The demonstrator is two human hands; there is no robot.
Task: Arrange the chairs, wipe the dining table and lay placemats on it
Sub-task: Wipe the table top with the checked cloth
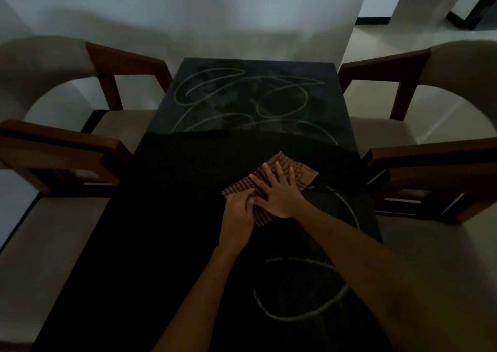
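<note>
Both hands press the cloth [271, 182] on the dark table [166, 217]: right hand [279, 193] flat, left hand [239, 211] seemingly pinching; wiping next needs sweeping strokes.

Readable text: none anywhere in the view.
Dining table [166, 217]: pale looping lines on the dark top, far and near right; they form no letters or numbers.
Cloth [293, 167]: a striped weave only, no label or brand showing.
Chairs [67, 147]: plain wood and upholstery, no markings.
</note>
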